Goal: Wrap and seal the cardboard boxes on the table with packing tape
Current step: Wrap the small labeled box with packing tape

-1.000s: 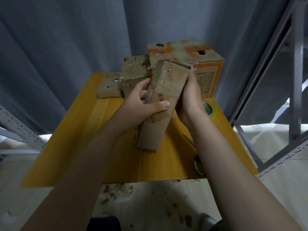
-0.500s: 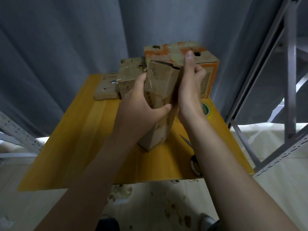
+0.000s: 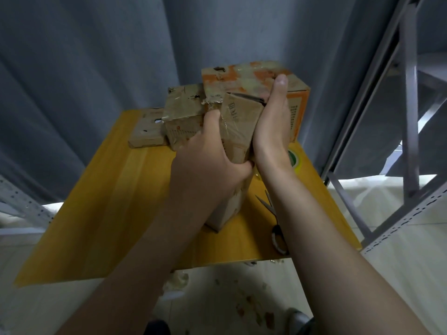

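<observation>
A long brown cardboard box (image 3: 238,124) stands tilted on its lower end in the middle of the yellow table (image 3: 101,209), clear tape glinting on its face. My left hand (image 3: 208,163) grips its left side, thumb across the front. My right hand (image 3: 273,124) lies flat along its right side with straight fingers reaching past the top flap, which gapes slightly. Behind stand a large orange box (image 3: 244,78), a medium taped box (image 3: 183,117) and a small flat box (image 3: 145,134). A green-cored tape roll (image 3: 294,159) peeks out behind my right wrist.
Scissors (image 3: 274,218) lie on the table's right side, partly under my right forearm. Grey curtains hang behind the table. Metal shelving posts (image 3: 408,112) rise at the right, and a perforated rail (image 3: 21,204) at the left. Scraps litter the floor (image 3: 242,301) below the front edge.
The long box has been raised more upright and pushed toward the boxes at the back. My right hand slid up its right side, fingers now straight past the top; my left hand kept its grip.
</observation>
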Tool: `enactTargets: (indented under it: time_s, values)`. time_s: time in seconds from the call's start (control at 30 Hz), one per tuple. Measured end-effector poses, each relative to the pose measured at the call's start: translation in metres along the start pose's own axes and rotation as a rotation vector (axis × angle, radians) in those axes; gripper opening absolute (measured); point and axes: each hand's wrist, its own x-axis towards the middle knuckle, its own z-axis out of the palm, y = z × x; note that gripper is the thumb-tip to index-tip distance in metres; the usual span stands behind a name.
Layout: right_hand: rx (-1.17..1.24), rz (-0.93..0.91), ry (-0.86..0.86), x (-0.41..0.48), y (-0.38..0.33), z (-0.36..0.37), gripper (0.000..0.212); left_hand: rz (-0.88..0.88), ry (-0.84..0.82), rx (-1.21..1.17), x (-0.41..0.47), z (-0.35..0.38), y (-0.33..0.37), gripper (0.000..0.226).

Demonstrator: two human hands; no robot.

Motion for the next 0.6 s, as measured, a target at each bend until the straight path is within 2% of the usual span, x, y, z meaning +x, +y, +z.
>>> enactTargets:
  time_s: [0.23,0.43,0.6]
  values:
    - [-0.005,-0.117,0.134,0.004,0.013,-0.004,0.055,0.074,-0.090,-0.092,0.004,-0.009,-0.017,0.094]
    - [0.000,-0.203,0.239,0.006,0.018,-0.007,0.021,-0.007,-0.224,-0.381,0.010,-0.018,-0.036,0.086]
    - [0.006,-0.235,0.244,0.004,0.018,-0.006,0.013,-0.045,-0.276,-0.509,0.010,-0.024,-0.048,0.094]
